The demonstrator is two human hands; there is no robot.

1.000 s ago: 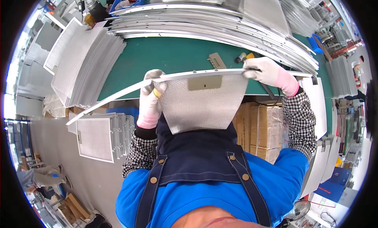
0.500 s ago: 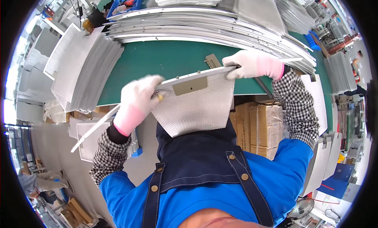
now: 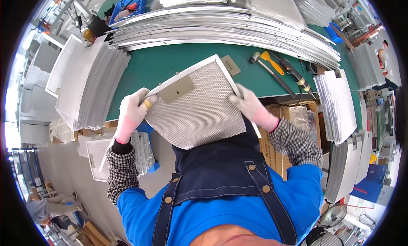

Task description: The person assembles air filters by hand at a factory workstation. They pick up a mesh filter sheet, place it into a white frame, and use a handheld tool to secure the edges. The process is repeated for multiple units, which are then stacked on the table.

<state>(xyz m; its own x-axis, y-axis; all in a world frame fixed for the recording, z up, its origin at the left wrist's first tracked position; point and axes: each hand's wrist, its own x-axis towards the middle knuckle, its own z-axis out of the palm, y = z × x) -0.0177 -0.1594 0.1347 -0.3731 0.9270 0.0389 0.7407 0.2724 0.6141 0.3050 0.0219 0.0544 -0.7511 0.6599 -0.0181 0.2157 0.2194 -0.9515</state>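
Both hands grasp one mesh panel [image 3: 199,116], held tilted in front of the apron [image 3: 216,169], at the near edge of the green table [image 3: 170,61]. Left hand [image 3: 135,111], gloved, is closed on the panel's upper left corner, thumb on the near face. Right hand [image 3: 253,107], also gloved, pinches the right edge, thumb in front.

White metal strip [image 3: 222,67] runs along the panel's top edge, turns at the upper right corner and continues down the right side, past the right hand. Its other end sticks out beyond the left hand. Lower edge of the mesh shows bare. Tan plate [image 3: 176,90] sits on the mesh just below the top strip.

On the table, just beyond the right edge: a second tan plate [image 3: 231,65]. Farther right, near one another: hammer [image 3: 274,76], yellow scraper [image 3: 272,62], power screwdriver [image 3: 295,75]. Long pile of strips [image 3: 221,27] across the back; mesh stack [image 3: 87,84] at left, another stack [image 3: 335,105] at right.
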